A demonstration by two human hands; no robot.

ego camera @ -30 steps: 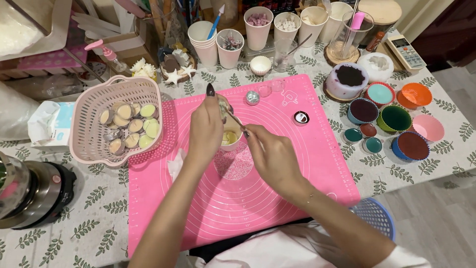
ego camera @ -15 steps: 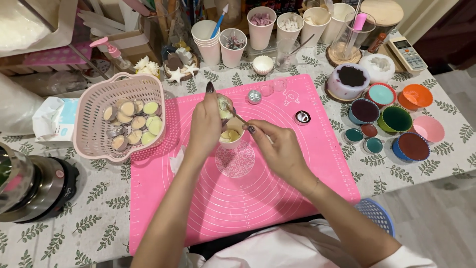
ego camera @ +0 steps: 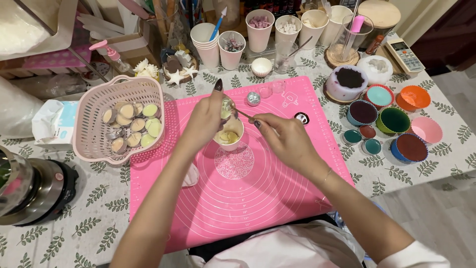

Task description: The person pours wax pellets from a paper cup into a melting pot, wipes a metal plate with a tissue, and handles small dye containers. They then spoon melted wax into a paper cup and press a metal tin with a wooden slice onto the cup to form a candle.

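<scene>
Two hands — left hand pinches a small round piece, right hand grips a thin metal tool.

Brightness: the scene is bright and even, with warm indoor light.
Light source: it seems to come from above; the lamp itself is outside the view.
Shadows: soft and short, under the forearms on the pink silicone mat.
Glare: a small shine on the metal pot at the left edge.
Sharpness: the centre is clear; the right hand is a little soft.
Distortion: the wide lens bends the table edges and stretches the corners.
</scene>
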